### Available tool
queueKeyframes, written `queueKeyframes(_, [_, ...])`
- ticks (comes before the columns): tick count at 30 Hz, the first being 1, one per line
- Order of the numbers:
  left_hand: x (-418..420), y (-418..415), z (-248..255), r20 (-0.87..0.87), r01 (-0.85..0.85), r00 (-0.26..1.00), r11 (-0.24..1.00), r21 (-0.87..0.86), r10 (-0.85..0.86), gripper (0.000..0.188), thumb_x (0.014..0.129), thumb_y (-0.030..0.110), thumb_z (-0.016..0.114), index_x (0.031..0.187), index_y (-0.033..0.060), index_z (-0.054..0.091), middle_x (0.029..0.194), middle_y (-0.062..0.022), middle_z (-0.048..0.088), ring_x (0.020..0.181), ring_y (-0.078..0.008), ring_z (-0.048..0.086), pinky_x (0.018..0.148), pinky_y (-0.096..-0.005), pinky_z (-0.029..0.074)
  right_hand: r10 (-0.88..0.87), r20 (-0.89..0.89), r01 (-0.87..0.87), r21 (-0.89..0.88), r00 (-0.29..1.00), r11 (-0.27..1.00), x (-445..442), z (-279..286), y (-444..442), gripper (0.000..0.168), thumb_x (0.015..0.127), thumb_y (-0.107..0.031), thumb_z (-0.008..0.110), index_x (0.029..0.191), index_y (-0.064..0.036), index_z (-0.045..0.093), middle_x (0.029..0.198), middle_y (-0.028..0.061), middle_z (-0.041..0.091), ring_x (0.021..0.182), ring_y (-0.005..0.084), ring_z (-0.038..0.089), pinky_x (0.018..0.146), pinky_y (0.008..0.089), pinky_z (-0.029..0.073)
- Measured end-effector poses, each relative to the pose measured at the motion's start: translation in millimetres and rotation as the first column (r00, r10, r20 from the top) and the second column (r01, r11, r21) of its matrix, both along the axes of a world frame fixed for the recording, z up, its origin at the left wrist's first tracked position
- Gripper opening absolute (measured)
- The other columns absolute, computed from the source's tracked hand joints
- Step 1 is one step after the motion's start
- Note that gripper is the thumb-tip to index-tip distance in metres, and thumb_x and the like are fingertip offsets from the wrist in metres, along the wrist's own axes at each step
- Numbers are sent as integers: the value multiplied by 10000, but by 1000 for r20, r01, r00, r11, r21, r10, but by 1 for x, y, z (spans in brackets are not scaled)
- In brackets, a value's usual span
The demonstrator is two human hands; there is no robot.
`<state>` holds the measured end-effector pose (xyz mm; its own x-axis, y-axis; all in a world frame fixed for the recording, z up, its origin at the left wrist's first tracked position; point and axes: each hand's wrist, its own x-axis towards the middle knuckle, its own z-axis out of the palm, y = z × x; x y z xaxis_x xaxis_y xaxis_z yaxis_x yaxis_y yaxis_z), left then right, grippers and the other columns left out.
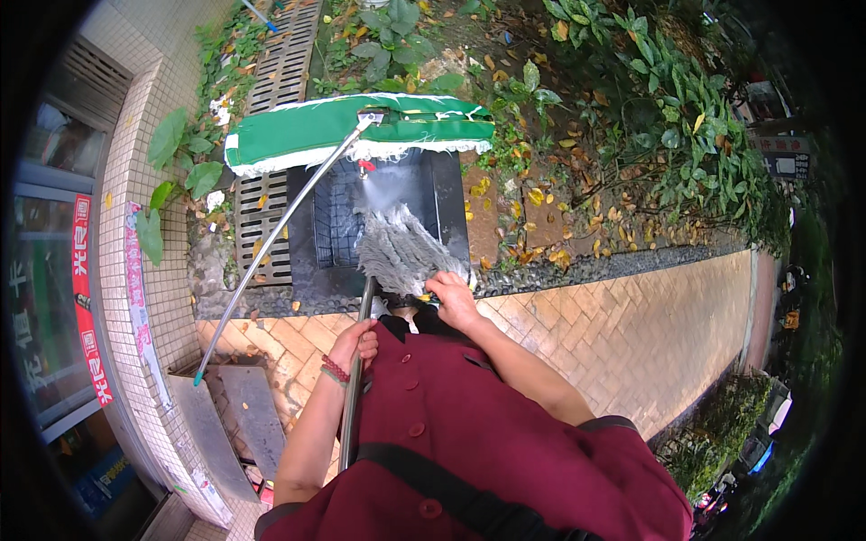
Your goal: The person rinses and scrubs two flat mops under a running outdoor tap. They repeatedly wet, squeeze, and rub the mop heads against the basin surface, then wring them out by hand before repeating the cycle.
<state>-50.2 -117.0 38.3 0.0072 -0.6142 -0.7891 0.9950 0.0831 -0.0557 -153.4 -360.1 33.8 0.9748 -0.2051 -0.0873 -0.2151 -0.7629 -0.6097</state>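
Observation:
My left hand (356,343) is closed around the metal handle (351,412) of a string mop. The mop's grey strands (406,251) hang over the near edge of a dark tiled outdoor sink (308,260). At the right side of the strands, my right hand (454,297) grips their ends. Water sprays onto the far part of the strands from a tap with a red handle (366,166). Across the back of the sink lies a wide flat mop with a green fabric top (298,135) and white fringe. Its thin metal pole (270,240) slants down to the left.
A slotted drain grating (262,230) runs along the sink's left side, near a tiled wall (159,297). Grey boards (250,406) lie at lower left. Plants and fallen leaves cover the bed (541,203) behind a pebbled kerb (575,269). Brick paving (609,331) extends to the right.

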Motion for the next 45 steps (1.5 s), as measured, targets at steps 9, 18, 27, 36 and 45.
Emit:
queueKeyframes(9, [-20,13,66,108,339,929,932,131,-353,98,912,165,498,928,94,434,602,28,397,420,-50,349,350,-202,310,-42,-68,46,53,997,998,-32,50,24,347,567,61,577,863,-120,585,885,46,519,926,270,494,776,364,397])
queueKeyframes(18, [-2,13,69,226,324,909,935,148,-351,125,929,190,468,996,85,469,619,41,402,430,-39,334,375,-195,304,-250,90,247,47,964,968,45,70,3,181,687,0,623,834,-95,577,816,90,548,848,309,544,726,371,433])
queueKeyframes(27, [19,27,66,115,156,981,988,8,-156,127,920,184,496,997,87,468,608,22,406,434,-56,355,364,-200,294,-580,-192,600,425,792,678,166,60,-46,347,722,-29,535,1058,-90,596,918,182,646,905,346,611,762,369,457])
queueKeyframes(36, [37,36,49,27,14,1000,998,-55,-13,166,943,227,454,1030,98,511,598,39,384,427,-43,314,354,-184,263,-482,-148,501,139,863,854,253,75,-44,380,740,-126,546,1115,-165,595,1011,155,646,980,317,609,821,384,462])
queueKeyframes(45, [47,21,48,31,13,999,997,-73,-11,153,929,216,479,1020,98,514,605,27,409,422,-60,324,355,-194,283,-498,-56,496,246,865,833,255,43,-100,372,734,-57,552,1098,-107,605,920,150,665,860,285,641,761,342,471])
